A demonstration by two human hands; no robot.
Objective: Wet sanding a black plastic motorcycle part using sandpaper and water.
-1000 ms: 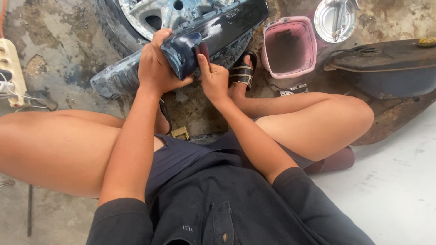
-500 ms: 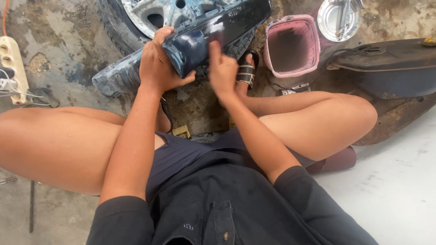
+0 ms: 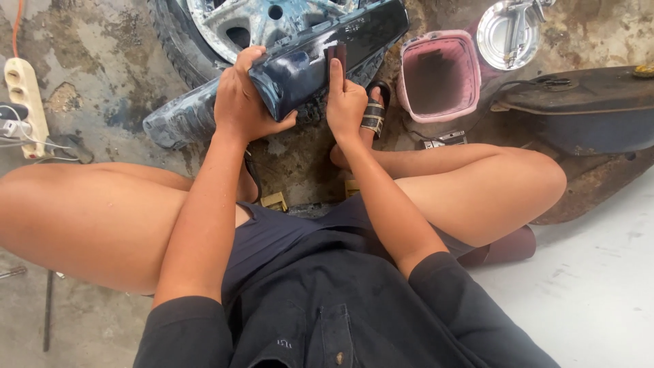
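The right hand [image 3: 346, 102] has slid up the face of the dark glossy panel [image 3: 327, 58] since a second ago, when it sat lower, near the panel's bottom edge; its fingers now press a small dark sanding pad [image 3: 336, 54] flat against the upper face. The left hand [image 3: 242, 102] has barely shifted: its grip stays clenched around the panel's near end, thumb under, fingers over the top edge. The right hand's grip is a flat press on the pad rather than a closed fist.

The panel lies tilted across a tyre [image 3: 170, 27] with a paint-spattered alloy wheel [image 3: 252, 20], just beyond the left grip. The work in hand looks like rubbing down the panel's surface, stroke by stroke; the next stroke would call for steady pressure from the right hand while the left braces the piece against the tyre.

Below the left grip a second, speckled blue trim piece [image 3: 184, 119] rests on the stained concrete floor [image 3: 68, 34]. Right of the right grip stand a pink plastic tub [image 3: 436, 112] and, further off, an open metal tin [image 3: 507, 34]; a dark fuel tank [image 3: 579, 102] lies beyond them. Far left of the grip a power strip [image 3: 24, 102] lies on the floor. The person sits cross-legged, a sandal [image 3: 375, 112] just under the right wrist.
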